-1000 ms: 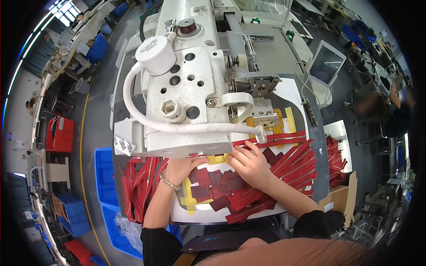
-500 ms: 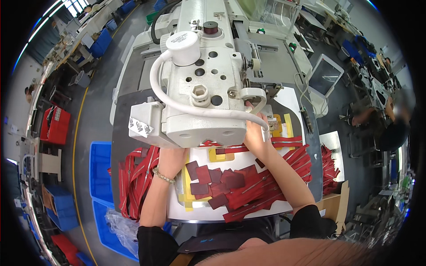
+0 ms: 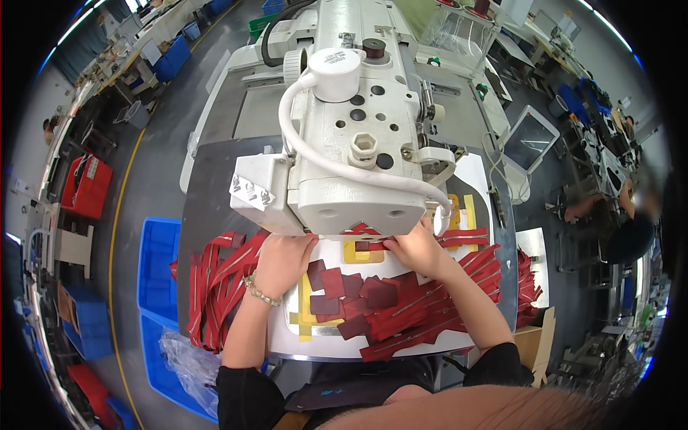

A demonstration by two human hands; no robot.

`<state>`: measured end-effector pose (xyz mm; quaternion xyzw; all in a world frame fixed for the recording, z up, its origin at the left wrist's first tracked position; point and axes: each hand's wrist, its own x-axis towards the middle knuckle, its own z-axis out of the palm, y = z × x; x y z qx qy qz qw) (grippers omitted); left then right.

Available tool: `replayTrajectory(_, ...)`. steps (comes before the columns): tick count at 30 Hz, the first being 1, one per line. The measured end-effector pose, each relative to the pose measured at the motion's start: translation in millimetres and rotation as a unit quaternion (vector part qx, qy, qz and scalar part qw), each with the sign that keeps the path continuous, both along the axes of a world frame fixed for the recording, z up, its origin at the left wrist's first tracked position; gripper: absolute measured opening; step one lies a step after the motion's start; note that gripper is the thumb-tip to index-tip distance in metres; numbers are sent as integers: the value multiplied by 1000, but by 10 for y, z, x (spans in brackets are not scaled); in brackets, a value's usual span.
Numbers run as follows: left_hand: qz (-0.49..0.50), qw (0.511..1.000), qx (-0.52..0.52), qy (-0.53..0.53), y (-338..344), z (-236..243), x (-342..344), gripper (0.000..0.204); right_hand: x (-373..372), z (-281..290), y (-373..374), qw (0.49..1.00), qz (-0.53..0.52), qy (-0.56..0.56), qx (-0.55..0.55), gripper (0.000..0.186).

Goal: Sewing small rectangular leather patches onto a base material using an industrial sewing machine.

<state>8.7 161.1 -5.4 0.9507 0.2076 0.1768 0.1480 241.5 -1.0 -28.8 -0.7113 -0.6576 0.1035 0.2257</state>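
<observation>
A white sewing machine head [image 3: 358, 193] overhangs the work and hides part of it. Just below its front edge, my right hand [image 3: 419, 252] pinches a red zipper [image 3: 459, 238] that runs off to the right; a dark red patch [image 3: 363, 246] lies at its end over a yellow-edged plate [image 3: 358, 256]. My left hand [image 3: 283, 259] is closed beside the machine's lower left, its fingertips at a red strip that is mostly hidden, so what it grips cannot be made out. Between my forearms lie several loose dark red square patches [image 3: 326, 304].
More red zippers [image 3: 423, 315] are heaped before my right forearm, and another bundle [image 3: 215, 287] drapes over the table's left side. Blue bins [image 3: 159, 272] stand at left, one holding clear plastic. A screen [image 3: 530, 140] stands at right, above a cardboard box [image 3: 534, 340].
My right hand has come down and nearer from beside the machine head to the zipper's end. My left hand has come out from under the head's edge. The whole view has shifted slightly.
</observation>
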Motion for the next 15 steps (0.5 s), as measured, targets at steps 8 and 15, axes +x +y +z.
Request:
replayTrajectory(8,1,999,7,-39,30,-8,-3,19,88,113,38,977,56,207,-13,19)
replayTrajectory(15,-14,998,9,-55,47,-49,8,17,178,94,48,961,89,260,-39,23)
